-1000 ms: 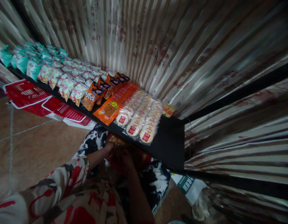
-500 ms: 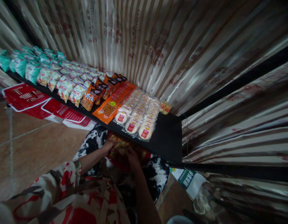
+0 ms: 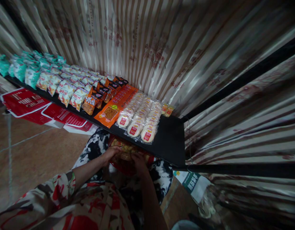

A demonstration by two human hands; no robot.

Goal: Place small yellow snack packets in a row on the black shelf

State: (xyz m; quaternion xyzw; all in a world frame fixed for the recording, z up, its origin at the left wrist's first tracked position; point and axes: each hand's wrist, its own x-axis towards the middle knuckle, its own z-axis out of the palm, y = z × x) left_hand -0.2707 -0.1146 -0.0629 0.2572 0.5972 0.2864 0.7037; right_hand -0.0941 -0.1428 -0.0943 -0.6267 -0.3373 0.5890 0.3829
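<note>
Snack packets [image 3: 124, 153] sit in a red basket [image 3: 123, 166] on the person's lap, just below the black shelf [image 3: 171, 143] edge, handy for lifting. Left hand [image 3: 111, 153] at nine o'clock and right hand [image 3: 139, 159] at three grasp the packets, fingers curled. Rice-cracker packs [image 3: 140, 118] lie at twelve o'clock.

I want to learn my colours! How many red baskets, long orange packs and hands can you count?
Red plastic baskets on the floor under the black shelf: 2
Long flat orange snack pack on the shelf: 1
Bare hands, left hand and right hand, both on a yellowish snack bag: 2
Total: 5
</note>
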